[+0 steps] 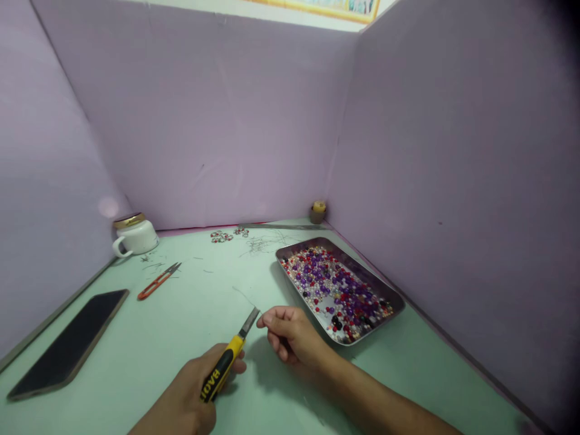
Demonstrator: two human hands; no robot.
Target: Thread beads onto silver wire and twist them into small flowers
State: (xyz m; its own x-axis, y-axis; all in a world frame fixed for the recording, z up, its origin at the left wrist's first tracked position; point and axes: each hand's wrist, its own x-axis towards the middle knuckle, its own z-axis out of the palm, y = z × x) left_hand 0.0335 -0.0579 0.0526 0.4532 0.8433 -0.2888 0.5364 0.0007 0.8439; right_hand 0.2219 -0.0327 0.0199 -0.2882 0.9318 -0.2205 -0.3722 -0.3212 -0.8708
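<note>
My left hand (199, 386) is wrapped round the yellow and black handle of a cutter knife (226, 364), its metal blade pointing up and to the right. Just right of the blade tip, my right hand (290, 335) has its thumb and forefinger pinched together. A thin wire (244, 296) runs up and left from near the blade tip and those fingertips; whether the fingers hold it is too small to tell. Behind my right hand stands a metal tray (296, 292) of purple, red, white and black beads (339, 287).
Red-handled snips (157, 284) and a dark flat slab (70, 344) lie at the left. A lidded white mug (139, 237) stands at the back left. Beaded pieces (222, 237), loose wires (259, 243), long rods (285, 226) and a small pot (318, 212) are along the back.
</note>
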